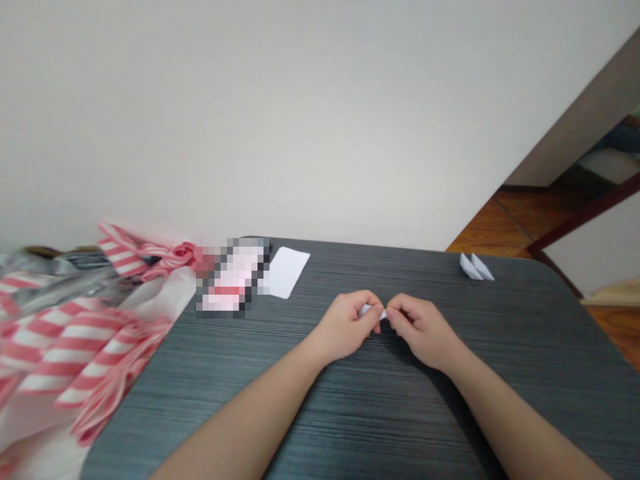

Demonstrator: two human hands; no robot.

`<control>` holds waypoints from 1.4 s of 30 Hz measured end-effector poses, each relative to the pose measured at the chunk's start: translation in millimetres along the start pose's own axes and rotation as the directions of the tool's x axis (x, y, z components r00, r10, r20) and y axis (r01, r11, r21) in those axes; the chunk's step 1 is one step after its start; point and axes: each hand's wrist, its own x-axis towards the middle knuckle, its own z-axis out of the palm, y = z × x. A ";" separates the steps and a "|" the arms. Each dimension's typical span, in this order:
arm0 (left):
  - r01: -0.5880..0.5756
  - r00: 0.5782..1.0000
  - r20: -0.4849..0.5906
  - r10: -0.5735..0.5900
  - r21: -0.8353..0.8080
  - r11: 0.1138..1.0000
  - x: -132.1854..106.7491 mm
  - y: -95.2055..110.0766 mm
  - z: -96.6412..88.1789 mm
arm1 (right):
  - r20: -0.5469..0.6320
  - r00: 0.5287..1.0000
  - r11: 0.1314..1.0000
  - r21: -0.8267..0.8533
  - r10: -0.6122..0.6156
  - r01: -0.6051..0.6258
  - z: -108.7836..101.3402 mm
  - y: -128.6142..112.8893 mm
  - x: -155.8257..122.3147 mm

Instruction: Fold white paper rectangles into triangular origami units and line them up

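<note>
Between my two hands is a small piece of folded white paper (367, 310), mostly covered by the fingers. My left hand (351, 325) is closed round the larger part of it. With thumb and forefinger, my right hand (420, 327) pinches the paper's right tip. Both hands are held over the middle of the dark wood-grain table (320, 413). Its exact folded shape cannot be made out. Two small pointed folded paper pieces (477, 267) stand side by side at the back right of the table.
A stack or sheet of white paper (287, 272) lies at the back left, beside a blurred-out phone-like object (233, 277). Red-and-white striped cloth (75, 340) is heaped left of the table. A pale wall (320, 120) rises behind; wooden floor (493, 223) shows at right.
</note>
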 end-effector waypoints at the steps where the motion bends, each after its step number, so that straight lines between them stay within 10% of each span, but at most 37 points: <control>1: 0.001 1.000 0.004 -0.001 -0.006 1.000 0.2 0.3 0.1 | -0.001 1.000 1.000 0.005 -0.005 0.005 -0.4 -0.2 -0.3; 42: 0.016 0.993 -0.105 -0.054 -0.332 0.943 7.1 0.0 4.5 | -0.181 0.980 0.990 0.127 0.082 -0.059 -3.2 4.7 -1.9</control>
